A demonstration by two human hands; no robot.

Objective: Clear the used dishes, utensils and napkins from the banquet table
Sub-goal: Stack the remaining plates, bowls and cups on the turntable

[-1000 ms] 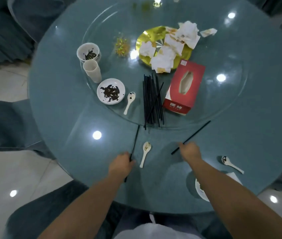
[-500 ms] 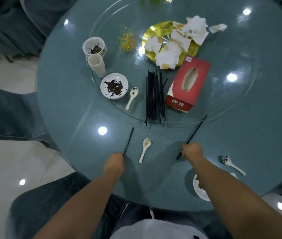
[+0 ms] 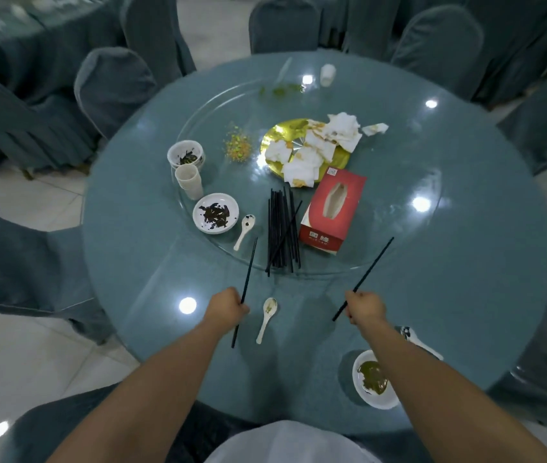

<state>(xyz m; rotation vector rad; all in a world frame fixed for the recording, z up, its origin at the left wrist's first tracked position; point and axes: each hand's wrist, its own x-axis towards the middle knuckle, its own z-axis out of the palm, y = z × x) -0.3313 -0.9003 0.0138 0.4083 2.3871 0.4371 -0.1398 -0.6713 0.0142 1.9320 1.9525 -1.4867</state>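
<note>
The red tissue box (image 3: 332, 210) carries the only markings. Its near end face bears two white characters, too blurred to read with certainty. A small white label, possibly a code square, sits on the top face at the far end; its content is illegible. No numbers are readable.

Spoon (image 3: 267, 318) between hands; bare table (image 3: 151, 248) left, seemingly.

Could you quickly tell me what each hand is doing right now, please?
Left hand: closed around one black chopstick.
Right hand: closed around another black chopstick.
</note>
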